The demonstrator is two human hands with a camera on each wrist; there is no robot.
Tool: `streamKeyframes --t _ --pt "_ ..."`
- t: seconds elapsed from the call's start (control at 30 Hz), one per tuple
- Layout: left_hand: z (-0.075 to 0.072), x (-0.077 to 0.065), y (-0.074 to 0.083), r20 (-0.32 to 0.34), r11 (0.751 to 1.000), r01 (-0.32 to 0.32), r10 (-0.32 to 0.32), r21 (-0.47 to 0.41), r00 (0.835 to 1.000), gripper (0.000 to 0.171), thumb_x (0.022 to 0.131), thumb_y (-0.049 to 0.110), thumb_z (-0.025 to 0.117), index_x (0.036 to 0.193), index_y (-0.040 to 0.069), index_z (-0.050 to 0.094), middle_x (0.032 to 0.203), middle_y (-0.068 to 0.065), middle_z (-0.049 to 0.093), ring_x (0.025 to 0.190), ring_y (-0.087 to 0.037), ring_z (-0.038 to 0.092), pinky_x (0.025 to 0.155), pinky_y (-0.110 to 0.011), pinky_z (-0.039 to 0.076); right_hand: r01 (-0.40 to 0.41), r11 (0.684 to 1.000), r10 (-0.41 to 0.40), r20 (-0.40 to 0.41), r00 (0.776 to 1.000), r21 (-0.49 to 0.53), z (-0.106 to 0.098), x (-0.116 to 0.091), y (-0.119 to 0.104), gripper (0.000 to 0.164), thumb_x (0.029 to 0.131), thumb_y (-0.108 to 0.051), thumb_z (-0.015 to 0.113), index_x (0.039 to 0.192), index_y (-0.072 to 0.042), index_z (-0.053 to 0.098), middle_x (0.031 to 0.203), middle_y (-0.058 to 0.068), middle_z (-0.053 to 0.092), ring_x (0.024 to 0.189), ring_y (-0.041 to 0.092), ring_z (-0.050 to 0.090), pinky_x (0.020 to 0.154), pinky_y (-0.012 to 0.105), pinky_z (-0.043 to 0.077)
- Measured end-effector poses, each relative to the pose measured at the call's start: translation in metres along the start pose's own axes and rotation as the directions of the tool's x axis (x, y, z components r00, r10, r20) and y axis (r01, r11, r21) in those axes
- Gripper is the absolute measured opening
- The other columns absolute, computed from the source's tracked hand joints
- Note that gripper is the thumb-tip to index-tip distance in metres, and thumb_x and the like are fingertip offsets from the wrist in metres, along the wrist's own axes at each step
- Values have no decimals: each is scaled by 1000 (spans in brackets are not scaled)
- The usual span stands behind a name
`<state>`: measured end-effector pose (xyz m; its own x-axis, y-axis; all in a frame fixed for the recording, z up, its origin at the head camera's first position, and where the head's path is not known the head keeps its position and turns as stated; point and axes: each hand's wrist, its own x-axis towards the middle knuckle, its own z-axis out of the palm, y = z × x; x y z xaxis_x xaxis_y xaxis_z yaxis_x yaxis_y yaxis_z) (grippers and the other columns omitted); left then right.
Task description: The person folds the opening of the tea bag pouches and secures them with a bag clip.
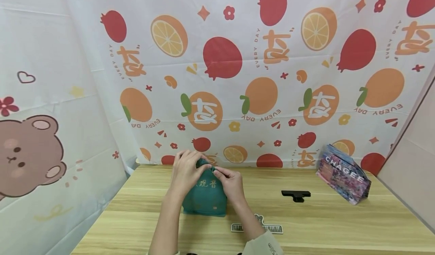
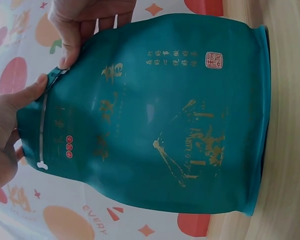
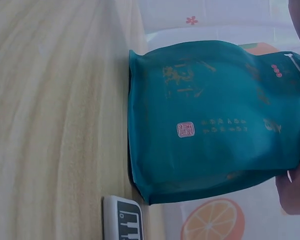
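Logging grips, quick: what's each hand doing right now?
Left hand: holding the glossy teal stand-up pouch near its top.
Right hand: pinching the same pouch near its top.

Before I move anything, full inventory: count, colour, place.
Tieguanyin tea bag: 1, teal, upright, table centre-left
piano-key clip: 1, white and black, near side, partly behind right forearm
bar clip: 1, black, right of tea bag
CHAGEE bag: 1, multicoloured, far right
table: 1, light wood, underneath
fruit-print sheet: 1, white, behind
bear-print sheet: 1, white, left
left hand: 1, gripping tea bag's top
right hand: 1, pinching tea bag's top
right sleeve: 1, beige, bottom edge
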<state>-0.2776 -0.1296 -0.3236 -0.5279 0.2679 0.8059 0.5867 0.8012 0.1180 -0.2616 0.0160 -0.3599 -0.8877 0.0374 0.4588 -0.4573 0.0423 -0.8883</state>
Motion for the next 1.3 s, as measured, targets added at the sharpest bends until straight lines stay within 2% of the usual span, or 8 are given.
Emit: streamKeyframes --t 0.17,0.3,0.53,0.63,0.9,1.07,1.2,1.3 --pt "-2 -2 0 -5 1000 -8 8 -3 1000 20 68 19 81 80 14 67 81 0 65 77 -20 52 88 -42 34 30 999 -32 110 993 19 -7 1 8 21 88 -2 59 104 10 65 100 20 64 88 26 63 74 34 51" --pt "-2 -3 1 -20 1000 -9 9 -9 1000 20 68 19 81 81 13 67 82 -1 66 78 -21 52 88 -43 34 36 998 -43 198 979 43 -13 5 27 24 90 -9 58 108 6 65 102 16 65 90 22 62 76 28 50" --pt "-3 -5 3 -24 1000 -2 2 -7 1000 20 68 19 81 80 12 67 81 -1 66 78 -21 52 88 -43 34 -28 999 33 289 957 -19 -25 2 10 23 92 -3 54 108 10 63 101 22 63 92 34 60 80 40 48" --pt "-3 -4 4 -22 1000 -3 3 -8 1000 20 68 19 82 81 12 67 81 -1 65 77 -21 52 89 -43 34 -18 998 32 286 958 -52 -27 2 10 23 91 -4 55 108 9 63 101 20 64 92 30 61 80 35 49" --pt "-2 -5 5 -33 1000 -15 15 1 999 22 66 20 82 80 12 67 80 0 65 76 -21 51 87 -45 35 -12 999 18 183 983 -37 -22 -1 12 20 87 -2 60 104 8 66 99 20 65 91 29 63 77 33 50" --pt "-2 -6 6 -19 1000 -3 3 2 1000 21 67 19 82 80 13 68 80 0 65 76 -21 51 89 -44 34 -6 1000 9 150 989 -22 -20 -2 14 20 87 0 60 103 8 67 98 20 65 91 29 63 76 32 50" --pt "-3 -6 7 -6 1000 13 -13 -2 1000 20 68 19 82 80 13 68 81 0 66 77 -21 51 90 -43 33 0 1000 0 200 980 -1 -23 0 19 21 88 -2 59 106 7 66 101 19 65 92 27 63 77 31 50" --pt "-4 -6 8 8 1000 23 -23 -5 1000 19 69 20 81 81 13 68 82 0 65 77 -21 51 90 -43 33 2 1000 -1 288 958 -6 -30 4 30 24 91 -5 57 111 6 64 104 17 64 94 25 62 79 32 49"
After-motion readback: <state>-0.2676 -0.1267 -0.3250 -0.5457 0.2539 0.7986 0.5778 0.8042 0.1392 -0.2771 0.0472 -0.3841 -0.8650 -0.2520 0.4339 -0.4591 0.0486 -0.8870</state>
